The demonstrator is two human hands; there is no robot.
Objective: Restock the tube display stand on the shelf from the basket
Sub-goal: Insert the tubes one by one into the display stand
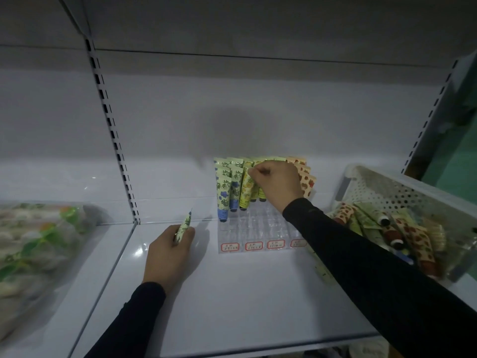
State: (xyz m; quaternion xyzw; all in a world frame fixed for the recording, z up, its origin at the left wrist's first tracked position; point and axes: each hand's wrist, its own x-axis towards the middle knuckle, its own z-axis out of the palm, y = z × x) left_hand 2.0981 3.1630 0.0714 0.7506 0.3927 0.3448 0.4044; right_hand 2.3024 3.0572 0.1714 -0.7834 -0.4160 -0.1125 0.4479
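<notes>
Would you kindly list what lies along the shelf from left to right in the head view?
Plastic-wrapped packages → left hand holding a blue-flowered tube → clear tube display stand → white perforated basket of tubes.

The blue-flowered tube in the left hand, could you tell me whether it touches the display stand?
Apart. The head view shows the left hand holding the blue-flowered tube with bare shelf between it and the display stand.

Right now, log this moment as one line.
left hand: holds tube | right hand: pinching tube in stand | basket: tubes left
</notes>
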